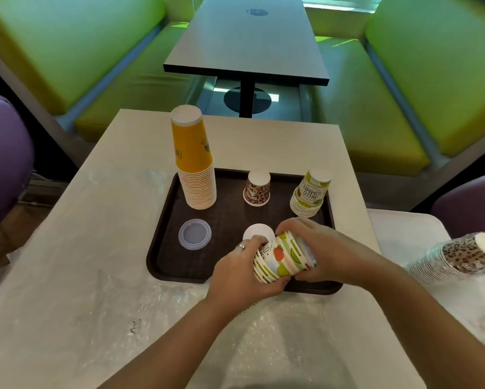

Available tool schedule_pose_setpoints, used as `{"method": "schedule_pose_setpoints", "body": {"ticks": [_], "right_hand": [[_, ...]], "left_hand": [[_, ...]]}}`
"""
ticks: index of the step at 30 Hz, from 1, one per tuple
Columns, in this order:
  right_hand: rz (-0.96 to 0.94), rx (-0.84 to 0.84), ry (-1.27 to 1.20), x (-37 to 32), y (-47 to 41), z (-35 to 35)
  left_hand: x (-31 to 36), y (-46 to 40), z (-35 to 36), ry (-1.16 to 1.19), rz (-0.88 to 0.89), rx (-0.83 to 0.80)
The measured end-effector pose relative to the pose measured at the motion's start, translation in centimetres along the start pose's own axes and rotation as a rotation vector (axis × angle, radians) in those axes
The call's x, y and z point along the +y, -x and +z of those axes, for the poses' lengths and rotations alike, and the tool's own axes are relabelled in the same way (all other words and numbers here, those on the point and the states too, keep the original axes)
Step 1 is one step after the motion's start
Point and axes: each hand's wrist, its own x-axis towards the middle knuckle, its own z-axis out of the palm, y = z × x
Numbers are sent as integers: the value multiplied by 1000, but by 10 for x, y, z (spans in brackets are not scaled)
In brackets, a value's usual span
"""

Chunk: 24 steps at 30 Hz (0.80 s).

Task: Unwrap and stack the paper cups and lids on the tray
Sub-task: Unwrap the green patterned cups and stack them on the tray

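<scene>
A dark brown tray (pixel 168 234) lies on the beige table. On it stand a tall stack of yellow cups (pixel 193 161) upside down, a single leopard-print cup (pixel 257 188), and a short stack of fruit-print cups (pixel 310 193). A clear plastic lid (pixel 195 234) and a white lid (pixel 256 231) lie on the tray. Over the tray's front edge, my left hand (pixel 241 273) and my right hand (pixel 331 251) both grip a sideways stack of fruit-print cups (pixel 282 258), one hand at each end.
A wrapped stack of leopard-print cups (pixel 457 258) lies on its side at the right, on a second table. Crumpled clear plastic wrap (pixel 263 341) covers the near table. Purple chairs (pixel 3 161) stand left and right; green benches and a dark table sit beyond.
</scene>
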Motion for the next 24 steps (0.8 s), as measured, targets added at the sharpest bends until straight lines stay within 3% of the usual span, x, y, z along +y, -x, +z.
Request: {"method": "schedule_pose_setpoints", "body": {"ticks": [3, 6, 8, 13, 16, 20, 24], "right_hand": [[-107, 62, 424, -6, -6, 2], [-186, 187, 458, 7, -14, -8], [-165, 304, 349, 23, -23, -16], [93, 729, -233, 60, -53, -30], [222, 890, -523, 80, -68, -27], [320, 931, -674, 100, -83, -16], [398, 879, -676, 112, -95, -1]], "left_hand": [[0, 0, 2, 14, -15, -1], [-2, -3, 1, 29, -42, 29], [-3, -4, 0, 37, -66, 42], [-3, -3, -3, 48, -114, 3], [-3, -3, -1, 46, -120, -14], [-2, -5, 0, 53, -140, -37], [-2, -8, 1, 47, -170, -53]]}}
